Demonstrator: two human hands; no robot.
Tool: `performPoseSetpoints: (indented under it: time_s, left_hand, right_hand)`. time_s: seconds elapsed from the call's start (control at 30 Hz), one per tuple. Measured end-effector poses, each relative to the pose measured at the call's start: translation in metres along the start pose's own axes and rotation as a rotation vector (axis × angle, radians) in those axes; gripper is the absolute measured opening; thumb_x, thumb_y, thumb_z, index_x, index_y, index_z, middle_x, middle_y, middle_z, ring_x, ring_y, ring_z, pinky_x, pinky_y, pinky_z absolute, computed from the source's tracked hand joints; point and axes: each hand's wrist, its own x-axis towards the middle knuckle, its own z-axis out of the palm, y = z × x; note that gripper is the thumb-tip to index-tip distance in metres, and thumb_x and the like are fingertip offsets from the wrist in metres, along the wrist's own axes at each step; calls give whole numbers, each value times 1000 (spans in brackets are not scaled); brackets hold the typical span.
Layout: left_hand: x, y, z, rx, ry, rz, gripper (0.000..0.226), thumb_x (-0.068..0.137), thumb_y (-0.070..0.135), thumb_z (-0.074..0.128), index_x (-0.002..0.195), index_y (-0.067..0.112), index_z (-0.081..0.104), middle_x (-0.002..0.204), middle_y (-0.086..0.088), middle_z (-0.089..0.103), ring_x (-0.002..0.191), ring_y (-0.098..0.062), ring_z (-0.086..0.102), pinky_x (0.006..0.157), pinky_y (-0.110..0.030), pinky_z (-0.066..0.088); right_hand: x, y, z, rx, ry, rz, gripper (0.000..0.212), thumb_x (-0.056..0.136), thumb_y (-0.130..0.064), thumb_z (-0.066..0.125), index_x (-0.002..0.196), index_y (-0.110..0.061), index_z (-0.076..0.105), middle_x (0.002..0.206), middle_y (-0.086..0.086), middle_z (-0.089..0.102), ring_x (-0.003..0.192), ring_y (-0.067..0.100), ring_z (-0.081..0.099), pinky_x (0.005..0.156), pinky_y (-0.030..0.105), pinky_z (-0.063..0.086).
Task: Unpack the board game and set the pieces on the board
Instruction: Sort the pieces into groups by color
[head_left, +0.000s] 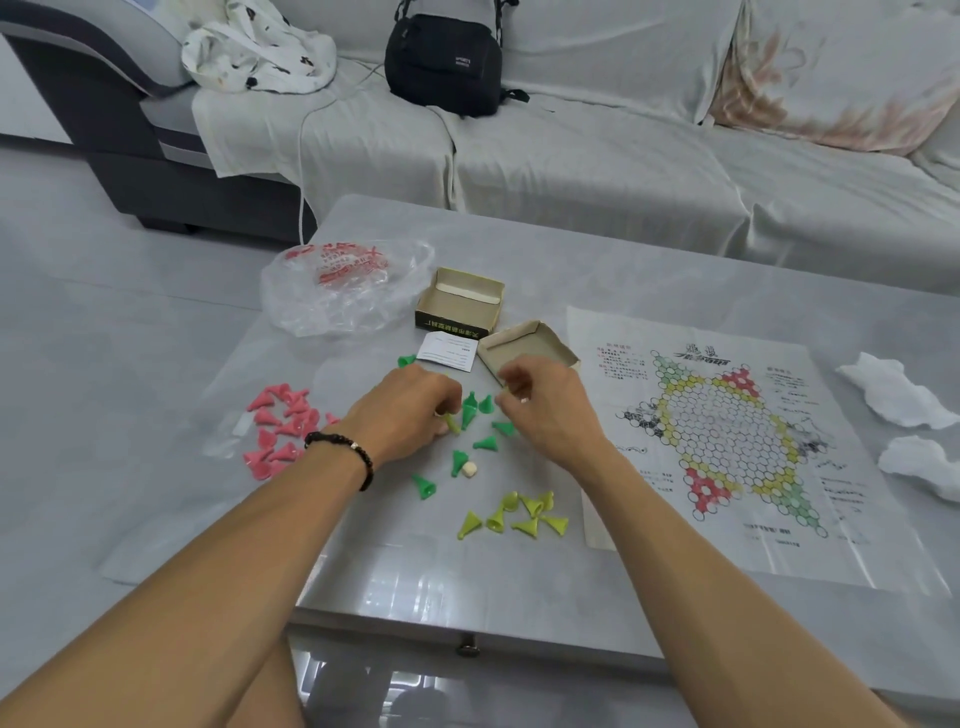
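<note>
A paper game board (727, 441) with a hexagon star pattern lies flat on the right of the grey table (623, 249). Several dark green cone pieces (470, 415) are scattered in the middle, several yellow-green cones (524, 514) lie nearer me, and a heap of pink cones (278, 426) lies at the left. A small white die (470, 470) sits among the green ones. My left hand (405, 410) pinches a yellow-green cone (451, 423). My right hand (545, 405) has its fingers curled over the green pieces; what it holds is hidden.
The open game box (460, 304) and its lid (524, 348) stand behind my hands with a small leaflet (447, 351). A crumpled plastic bag (343, 286) lies at the back left, and white tissues (898, 389) at the right edge. A sofa with a black bag (441, 60) is beyond.
</note>
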Motion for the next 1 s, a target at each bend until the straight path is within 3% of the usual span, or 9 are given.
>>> performPoseSetpoints:
  time_s: [0.1, 0.27, 0.37, 0.47, 0.77, 0.9, 1.0]
  left_hand:
    - [-1, 5, -2, 11, -50, 16, 29, 88, 12, 63, 115, 21, 67, 108, -1, 66, 95, -19, 60, 81, -29, 49]
    - [-6, 15, -7, 12, -18, 25, 24, 89, 10, 61, 110, 18, 70, 109, -1, 67, 97, -16, 59, 81, -24, 46]
    - [-12, 39, -9, -239, 56, 21, 21, 82, 12, 73, 103, 15, 72, 98, 1, 69, 85, -9, 60, 73, -16, 45]
    - [-16, 69, 3, -474, 12, -5, 25, 76, 12, 80, 100, 15, 73, 90, 3, 70, 76, -2, 62, 67, -8, 46]
    - [-12, 75, 26, -216, -131, 44, 26, 81, 11, 73, 106, 19, 72, 102, -1, 71, 86, -9, 62, 74, -15, 44]
    - [-11, 70, 27, -152, -133, 63, 28, 82, 12, 71, 108, 23, 72, 107, -2, 68, 95, -13, 62, 77, -18, 45]
    - [-13, 68, 27, -139, -146, 79, 38, 82, 8, 69, 116, 26, 68, 113, -3, 64, 102, -15, 60, 85, -27, 50]
  right_hand:
    - [-12, 9, -12, 36, -14, 48, 20, 86, -15, 67, 106, -13, 67, 92, -3, 63, 85, 13, 61, 79, 24, 48]
    - [-32, 25, -23, 2, -87, 84, 17, 82, -13, 70, 99, -15, 71, 88, -4, 64, 80, 8, 57, 72, 15, 42]
    - [-40, 29, -32, -48, -187, 76, 18, 81, -13, 69, 99, -15, 73, 86, -7, 62, 80, 7, 57, 72, 16, 44]
    - [-46, 36, -40, -53, -242, 94, 15, 81, -13, 69, 94, -17, 74, 84, -6, 65, 79, 10, 61, 71, 19, 45]
    - [-59, 46, -30, -53, -267, 67, 21, 80, -11, 66, 99, -17, 74, 94, -2, 70, 81, 7, 58, 72, 15, 43]
    - [-62, 49, -26, -1, -239, 72, 26, 82, -10, 65, 105, -18, 74, 95, -5, 70, 80, 3, 57, 65, 1, 38]
    - [-64, 49, -26, 9, -235, 57, 31, 80, -7, 62, 107, -18, 73, 98, -4, 72, 81, 1, 58, 66, 0, 39]
